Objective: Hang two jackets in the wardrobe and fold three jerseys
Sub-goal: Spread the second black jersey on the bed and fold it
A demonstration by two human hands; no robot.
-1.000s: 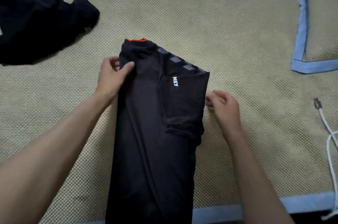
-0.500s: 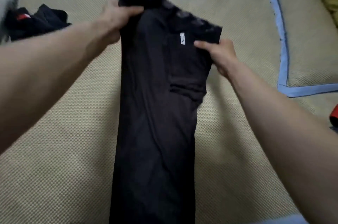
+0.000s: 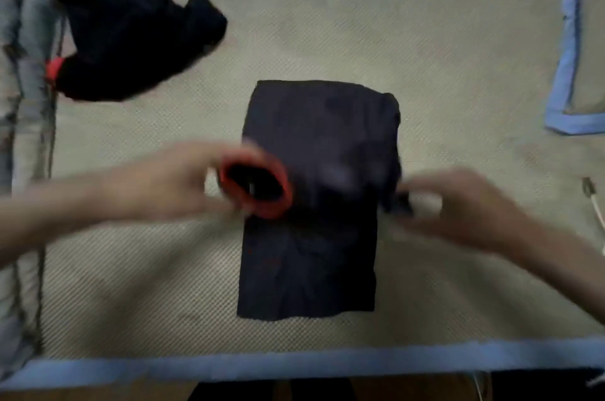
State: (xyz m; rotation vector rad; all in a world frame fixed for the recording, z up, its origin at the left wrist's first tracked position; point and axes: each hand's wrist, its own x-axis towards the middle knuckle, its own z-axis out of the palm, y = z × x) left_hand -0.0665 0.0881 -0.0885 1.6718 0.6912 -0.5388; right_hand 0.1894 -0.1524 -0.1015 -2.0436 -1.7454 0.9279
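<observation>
The left hand point(image 3: 183, 184) and right hand point(image 3: 458, 207) each pinch a side of the folded black jersey point(image 3: 314, 237).

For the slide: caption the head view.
Both hands, left hand and right hand, fold the black jersey on the woven mat.

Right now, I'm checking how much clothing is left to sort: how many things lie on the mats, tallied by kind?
Dark garments: 2, the jersey being folded and the crumpled heap
White cables: 1, at the right edge
Woven mats with blue trim: 2, the near one and the far-right one
Total: 5
</observation>
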